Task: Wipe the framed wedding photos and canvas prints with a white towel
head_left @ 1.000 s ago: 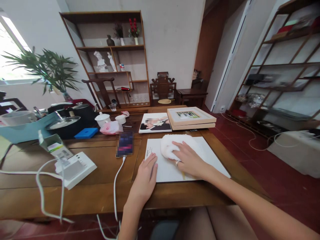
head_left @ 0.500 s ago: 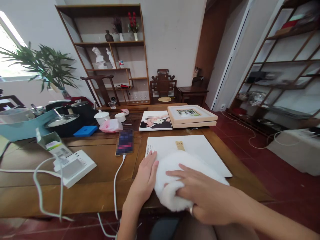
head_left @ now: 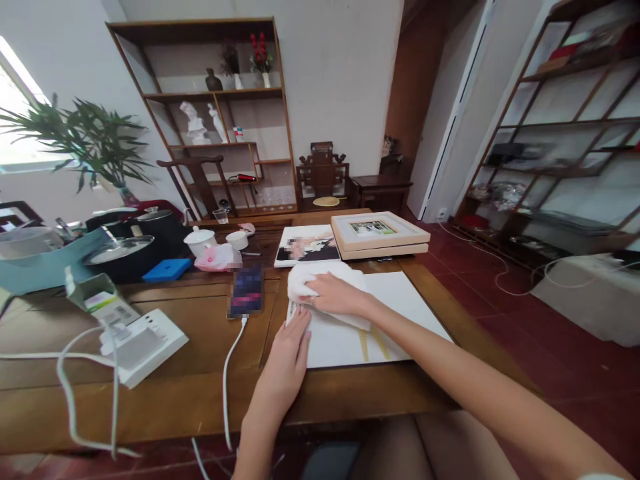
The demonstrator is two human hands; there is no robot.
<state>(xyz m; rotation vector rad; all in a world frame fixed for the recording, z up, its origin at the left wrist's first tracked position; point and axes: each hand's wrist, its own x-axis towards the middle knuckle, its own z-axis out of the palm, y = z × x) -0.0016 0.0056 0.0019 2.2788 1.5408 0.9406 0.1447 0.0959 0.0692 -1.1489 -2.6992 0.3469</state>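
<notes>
A flat white board [head_left: 395, 313] lies on the wooden table [head_left: 200, 333] in front of me. My right hand [head_left: 335, 295] presses a white cloth [head_left: 306, 279] onto the board's far left corner, fingers curled over the cloth. My left hand [head_left: 290, 353] lies flat with fingers stretched out on the board's left edge, holding nothing. Two thin yellowish strips [head_left: 373, 343] show on the board near its front edge.
A phone [head_left: 246, 290] on a white cable lies left of the board. Behind it are a photo print [head_left: 306, 245] and stacked wooden frames [head_left: 380, 235]. To the left stand a white box [head_left: 145, 340], a carton, pots, cups and a pink bag. Shelves line the walls.
My right hand has swept the cloth from the board's near edge up to its far left corner. My left hand has stayed on the board's left edge.
</notes>
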